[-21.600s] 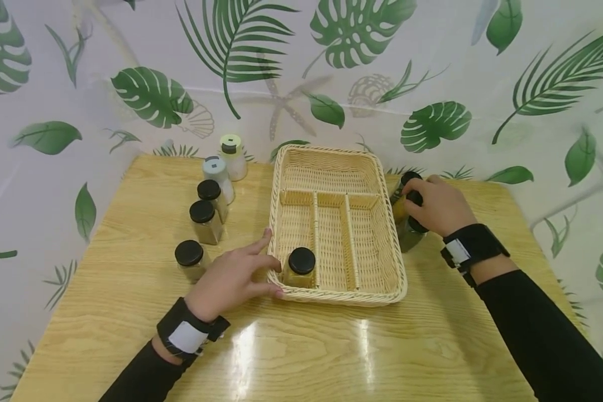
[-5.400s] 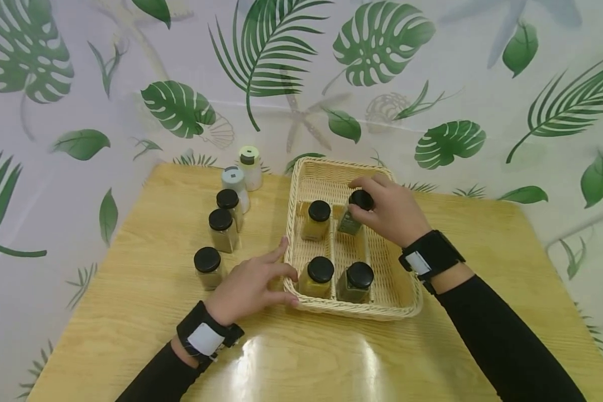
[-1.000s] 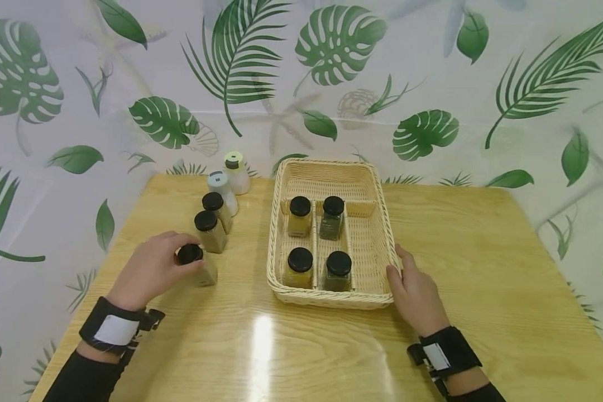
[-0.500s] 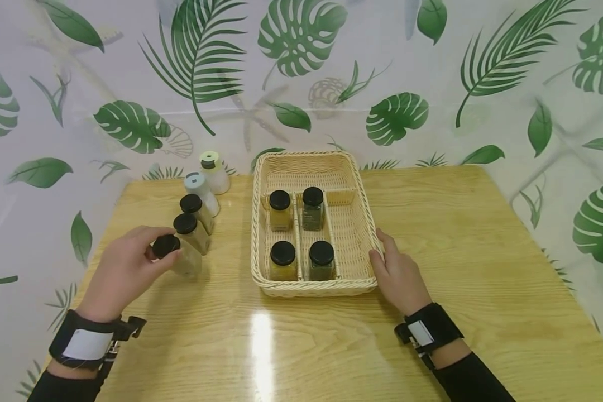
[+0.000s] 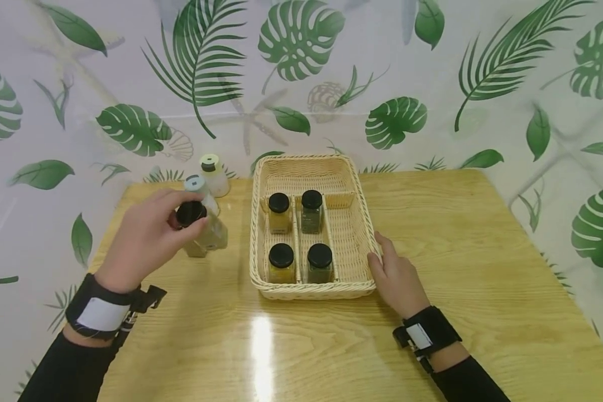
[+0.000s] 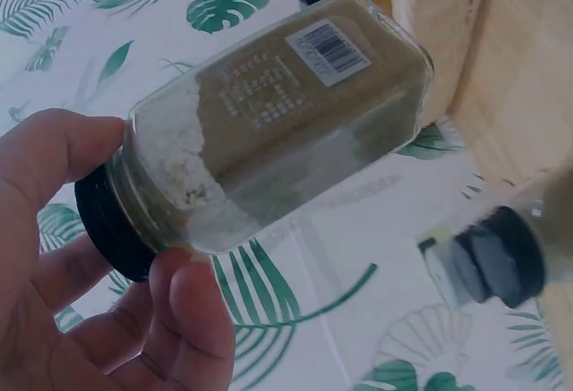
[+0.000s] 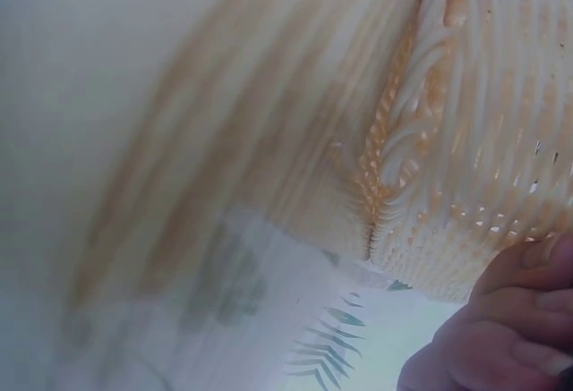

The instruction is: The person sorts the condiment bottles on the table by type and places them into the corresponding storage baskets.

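Observation:
My left hand (image 5: 146, 237) pinches a glass spice jar (image 5: 215, 231) just below its black lid. Beige-brown powder fills most of this jar, which tilts in the left wrist view and shows a barcode label. Behind it, another jar (image 5: 196, 250) is mostly hidden. My right hand (image 5: 402, 282) holds the right side of the wicker basket (image 5: 349, 240) near its front corner, thumb at the rim. Two jars with yellow contents, front (image 5: 281, 271) and back (image 5: 280, 218), stand in the left compartment. The middle compartment holds two green-filled jars, front (image 5: 320, 272) and back (image 5: 311, 218).
At the table's back left stand a bottle with a light blue cap (image 5: 195, 182) and one with a yellow-green cap (image 5: 215, 176). A leaf-print cloth (image 5: 331, 67) rises behind the wooden table (image 5: 457, 223).
My left hand has lifted the jar off the table and moved it right and away from me. Earlier, my right hand placed jars in the basket; now it holds the basket's side.

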The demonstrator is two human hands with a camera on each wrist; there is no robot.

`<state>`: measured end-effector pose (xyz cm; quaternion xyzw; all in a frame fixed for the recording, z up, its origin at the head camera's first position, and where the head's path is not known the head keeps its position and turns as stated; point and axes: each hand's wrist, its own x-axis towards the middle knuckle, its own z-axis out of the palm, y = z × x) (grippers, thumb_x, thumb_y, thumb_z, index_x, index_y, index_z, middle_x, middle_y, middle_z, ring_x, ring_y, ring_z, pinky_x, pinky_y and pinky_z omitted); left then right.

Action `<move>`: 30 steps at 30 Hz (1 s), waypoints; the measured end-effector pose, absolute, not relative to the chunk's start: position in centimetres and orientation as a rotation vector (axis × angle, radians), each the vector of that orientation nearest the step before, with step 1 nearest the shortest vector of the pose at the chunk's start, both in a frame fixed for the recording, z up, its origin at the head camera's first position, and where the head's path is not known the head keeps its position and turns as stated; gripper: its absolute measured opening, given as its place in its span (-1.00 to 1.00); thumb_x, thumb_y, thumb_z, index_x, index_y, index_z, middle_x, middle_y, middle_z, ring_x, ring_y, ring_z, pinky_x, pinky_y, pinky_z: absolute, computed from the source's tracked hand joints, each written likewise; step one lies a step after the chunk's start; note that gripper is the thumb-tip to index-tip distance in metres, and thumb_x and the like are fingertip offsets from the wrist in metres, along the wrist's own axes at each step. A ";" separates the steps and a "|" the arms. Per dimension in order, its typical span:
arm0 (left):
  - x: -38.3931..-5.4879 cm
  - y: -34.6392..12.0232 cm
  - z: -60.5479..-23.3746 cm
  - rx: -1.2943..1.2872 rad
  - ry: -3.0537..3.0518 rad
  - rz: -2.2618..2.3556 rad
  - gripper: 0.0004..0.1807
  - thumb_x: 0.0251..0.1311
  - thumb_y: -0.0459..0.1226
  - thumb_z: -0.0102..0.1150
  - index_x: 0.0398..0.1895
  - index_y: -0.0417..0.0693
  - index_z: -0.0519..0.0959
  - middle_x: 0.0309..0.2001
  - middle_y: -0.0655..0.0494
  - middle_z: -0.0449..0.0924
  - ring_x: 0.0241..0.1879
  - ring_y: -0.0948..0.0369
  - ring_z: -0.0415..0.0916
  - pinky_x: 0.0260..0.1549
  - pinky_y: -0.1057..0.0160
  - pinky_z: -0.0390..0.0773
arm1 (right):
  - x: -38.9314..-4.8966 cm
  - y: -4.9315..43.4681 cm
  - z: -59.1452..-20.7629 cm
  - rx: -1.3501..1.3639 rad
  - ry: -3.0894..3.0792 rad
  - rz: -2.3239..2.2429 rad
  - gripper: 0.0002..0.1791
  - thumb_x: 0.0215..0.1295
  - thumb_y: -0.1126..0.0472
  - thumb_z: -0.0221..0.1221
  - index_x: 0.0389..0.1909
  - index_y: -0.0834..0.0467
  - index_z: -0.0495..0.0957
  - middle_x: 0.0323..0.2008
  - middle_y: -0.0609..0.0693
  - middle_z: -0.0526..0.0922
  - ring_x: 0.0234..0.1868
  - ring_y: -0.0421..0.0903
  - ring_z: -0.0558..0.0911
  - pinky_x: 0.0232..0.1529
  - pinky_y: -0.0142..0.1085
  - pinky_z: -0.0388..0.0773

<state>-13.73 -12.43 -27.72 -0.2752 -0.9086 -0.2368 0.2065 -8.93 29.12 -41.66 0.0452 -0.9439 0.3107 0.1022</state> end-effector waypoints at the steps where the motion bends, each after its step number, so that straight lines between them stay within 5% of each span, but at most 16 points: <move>1: -14.1 -12.0 -27.3 -0.786 -2.525 -0.667 -0.63 0.12 -0.08 0.27 -0.02 -0.01 0.58 -0.31 0.20 0.49 -0.48 0.30 0.31 -0.52 0.24 0.37 | -8.9 29.2 -41.7 0.129 -2.784 0.917 -0.42 0.50 0.01 -0.15 0.40 0.23 0.09 -0.80 -0.11 0.28 -0.86 -0.20 0.20 -0.83 -0.28 0.18; 9: -16.1 -8.5 -25.2 -0.918 -2.483 -0.687 -0.65 0.15 -0.07 0.24 -0.04 0.00 0.59 -0.29 0.18 0.53 -0.50 0.30 0.36 -0.53 0.24 0.39 | -8.9 29.3 -41.7 0.107 -2.796 0.917 -0.41 0.50 0.05 -0.12 0.41 0.25 0.07 -0.79 -0.10 0.32 -0.84 -0.20 0.27 -0.82 -0.26 0.22; 21: -19.0 -1.7 -23.7 -1.127 -2.507 -0.709 -0.67 0.13 -0.05 0.26 -0.09 0.01 0.59 -0.22 0.18 0.56 -0.49 0.28 0.37 -0.50 0.25 0.40 | -8.5 29.5 -41.8 0.133 -2.786 0.939 -0.42 0.50 0.07 -0.12 0.40 0.26 0.07 -0.85 -0.13 0.24 -0.89 -0.23 0.13 -0.88 -0.35 0.12; 30: -21.4 2.9 -23.1 -1.248 -2.505 -0.675 -0.68 0.11 -0.06 0.26 -0.12 -0.01 0.60 -0.24 0.17 0.58 -0.32 0.24 0.43 -0.35 0.21 0.43 | -8.5 29.6 -41.9 0.137 -2.784 0.939 -0.43 0.50 0.07 -0.11 0.40 0.24 0.08 -0.84 -0.14 0.21 -0.88 -0.25 0.10 -0.86 -0.34 0.09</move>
